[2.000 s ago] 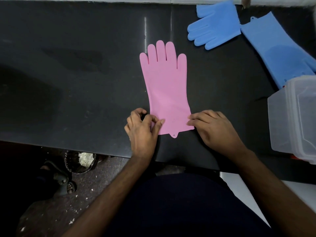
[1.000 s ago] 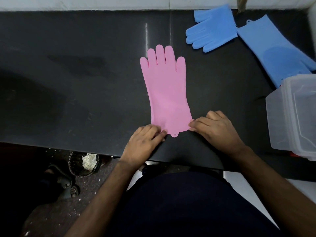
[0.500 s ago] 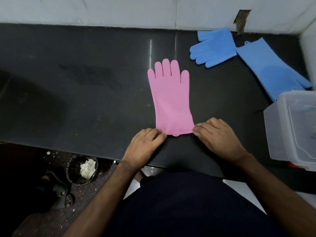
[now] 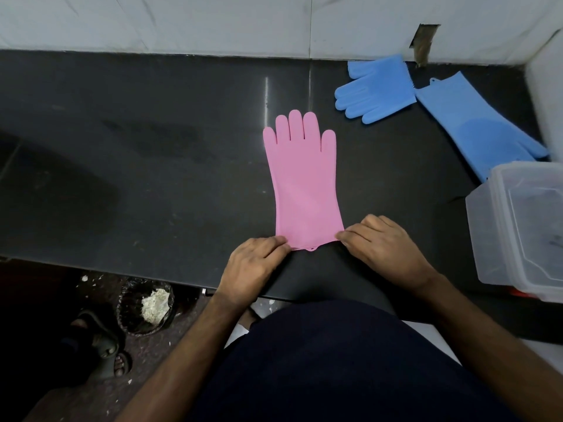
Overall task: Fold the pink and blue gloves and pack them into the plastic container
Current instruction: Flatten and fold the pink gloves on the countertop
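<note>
The pink glove (image 4: pixel 304 184) lies flat and unfolded on the dark bench (image 4: pixel 152 166), fingers pointing away, cuff at the near edge. The left hand (image 4: pixel 253 266) and right hand (image 4: pixel 384 248) each sit at a cuff corner, fingertips on or pinching the edge; which of the two cannot be told. Two blue gloves (image 4: pixel 377 89) lie unfolded at the far right, near the wall. The plastic container (image 4: pixel 487 226) stands at the right and appears to hold no glove, so by my judgement the task is barely begun: every fold and all the packing remain. The container is cut off by the frame edge, and whether the pink layer is one glove or a stacked pair is unclear
</note>
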Tool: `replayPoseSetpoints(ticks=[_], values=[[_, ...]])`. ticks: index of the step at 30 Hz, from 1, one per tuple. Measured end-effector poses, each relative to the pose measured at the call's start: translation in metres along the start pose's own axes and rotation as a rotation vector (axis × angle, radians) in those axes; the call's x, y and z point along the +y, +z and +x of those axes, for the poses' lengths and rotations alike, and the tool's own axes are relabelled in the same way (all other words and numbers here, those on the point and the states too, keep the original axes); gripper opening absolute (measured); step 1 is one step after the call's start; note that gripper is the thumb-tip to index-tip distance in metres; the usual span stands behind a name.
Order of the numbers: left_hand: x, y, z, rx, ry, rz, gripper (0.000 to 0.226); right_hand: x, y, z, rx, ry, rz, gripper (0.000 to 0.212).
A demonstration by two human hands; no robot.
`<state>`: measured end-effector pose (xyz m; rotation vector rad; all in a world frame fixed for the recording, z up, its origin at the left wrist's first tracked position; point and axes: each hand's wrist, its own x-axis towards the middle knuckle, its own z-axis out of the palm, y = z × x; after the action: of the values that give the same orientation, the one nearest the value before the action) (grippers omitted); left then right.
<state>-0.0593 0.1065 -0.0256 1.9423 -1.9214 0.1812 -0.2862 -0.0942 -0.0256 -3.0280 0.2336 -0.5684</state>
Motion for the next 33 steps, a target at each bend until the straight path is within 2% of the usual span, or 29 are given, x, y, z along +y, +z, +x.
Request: replayPoseSetpoints(ticks=[3,13,18,25,27,33], values=[[0.001,0.002,0.001,0.029,0.005,0.028,0.021,-0.001,0.001,0.0,-0.014,0.022,0.036,0.017],[-0.004,0.002,0.0,0.016,0.054,0.063,0.028,0.004,0.012,-0.012,-0.029,-0.038,0.001,0.034],[-0.006,0.002,0.005,-0.007,0.102,0.057,0.014,0.007,0.011,-0.012,-0.027,-0.079,-0.035,0.025],[-0.006,0.005,0.005,-0.087,0.147,0.077,0.029,0.008,0.01,-0.008,-0.019,-0.126,-0.067,0.014],[-0.006,0.005,0.007,-0.076,0.135,0.069,0.029,0.009,0.009,-0.007,-0.016,-0.134,-0.094,0.017],[-0.001,0.003,0.02,0.055,0.103,0.028,0.01,0.006,-0.004,0.003,0.033,-0.127,-0.203,0.013]])
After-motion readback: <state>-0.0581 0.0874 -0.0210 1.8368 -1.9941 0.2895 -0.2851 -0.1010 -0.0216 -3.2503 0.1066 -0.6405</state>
